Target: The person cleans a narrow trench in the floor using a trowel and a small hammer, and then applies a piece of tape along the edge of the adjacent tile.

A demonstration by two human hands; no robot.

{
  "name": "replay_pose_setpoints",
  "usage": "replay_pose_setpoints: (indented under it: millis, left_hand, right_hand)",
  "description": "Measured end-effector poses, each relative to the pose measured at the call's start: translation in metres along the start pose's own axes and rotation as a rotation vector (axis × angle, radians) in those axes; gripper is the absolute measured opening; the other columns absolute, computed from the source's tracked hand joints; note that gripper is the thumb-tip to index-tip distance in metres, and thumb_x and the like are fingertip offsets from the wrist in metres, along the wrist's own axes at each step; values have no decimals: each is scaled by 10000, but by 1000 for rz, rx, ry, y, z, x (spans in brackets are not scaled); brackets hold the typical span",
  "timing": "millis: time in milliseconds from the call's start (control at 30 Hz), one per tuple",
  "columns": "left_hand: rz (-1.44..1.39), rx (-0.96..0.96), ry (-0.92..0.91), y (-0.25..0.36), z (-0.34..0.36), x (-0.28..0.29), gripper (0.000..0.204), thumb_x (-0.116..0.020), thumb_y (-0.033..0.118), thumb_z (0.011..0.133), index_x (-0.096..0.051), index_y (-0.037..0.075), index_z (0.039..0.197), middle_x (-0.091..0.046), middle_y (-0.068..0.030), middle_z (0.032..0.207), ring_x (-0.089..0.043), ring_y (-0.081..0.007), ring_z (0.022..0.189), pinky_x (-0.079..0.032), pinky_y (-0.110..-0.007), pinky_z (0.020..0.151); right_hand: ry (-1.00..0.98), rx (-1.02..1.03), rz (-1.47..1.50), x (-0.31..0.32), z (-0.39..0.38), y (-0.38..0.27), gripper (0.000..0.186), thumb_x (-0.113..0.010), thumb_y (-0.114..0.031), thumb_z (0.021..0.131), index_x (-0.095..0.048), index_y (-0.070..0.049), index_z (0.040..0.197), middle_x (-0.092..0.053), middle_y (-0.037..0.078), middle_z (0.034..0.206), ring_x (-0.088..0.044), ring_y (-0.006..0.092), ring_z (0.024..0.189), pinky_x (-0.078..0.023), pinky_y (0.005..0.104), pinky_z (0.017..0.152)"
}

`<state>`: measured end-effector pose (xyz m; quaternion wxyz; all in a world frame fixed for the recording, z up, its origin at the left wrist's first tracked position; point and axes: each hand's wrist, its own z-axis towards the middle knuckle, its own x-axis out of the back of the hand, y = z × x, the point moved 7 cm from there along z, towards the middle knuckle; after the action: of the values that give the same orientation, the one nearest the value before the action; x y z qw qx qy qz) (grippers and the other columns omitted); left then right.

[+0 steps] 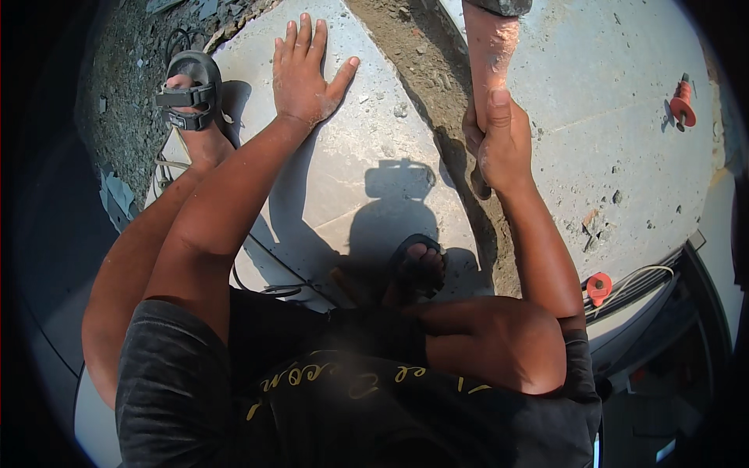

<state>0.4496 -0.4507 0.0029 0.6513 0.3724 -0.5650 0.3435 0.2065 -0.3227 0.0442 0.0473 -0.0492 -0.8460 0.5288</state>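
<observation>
My left hand (303, 82) lies flat on the pale concrete slab (359, 129), its fingers spread and nothing in it. My right hand (503, 148) is closed round the handle of a hammer (491, 58). The handle is pinkish-orange and scuffed, and its dark head is partly cut off by the top edge of the view. The hammer is over the right side of a rough channel (421, 58) cut through the concrete.
A chisel with a red hand guard (682, 108) is on the slab at the far right. Another red guard (598, 288) is by a grooved edge and pale cable at lower right. Black cable (269, 288) runs near my sandalled feet. Gravel (129, 78) borders the slab at left.
</observation>
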Motion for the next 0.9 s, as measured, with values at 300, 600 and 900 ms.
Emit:
replay_pose_setpoints:
  millis: [300,600,900]
  left_hand:
    - [-30,5,-57,9,10,6,801,-570,532,946,-373,17,1527,-288,-227,1613,-237,-402,1505,-138,-535,1220]
    - [-102,11,-86,11,15,5,808,-594,520,929,-382,9,1519,-294,-243,1604,-231,-423,1501,-141,-569,1208]
    - [-114,40,-118,3,10,6,821,-587,529,928,-372,12,1527,-282,-223,1618,-216,-411,1510,-125,-550,1215]
  right_hand:
    - [-63,-141,-428,-17,34,63,631,-319,-530,1082,-516,-12,781,-459,35,648,-463,136,633,-404,314,606]
    - [-39,-55,-472,-29,70,46,643,-377,-538,1062,-567,47,875,-520,180,666,-520,281,647,-446,406,647]
    - [14,-3,-460,-21,34,-3,552,-512,-486,1019,-588,41,876,-636,306,779,-644,505,731,-501,491,626]
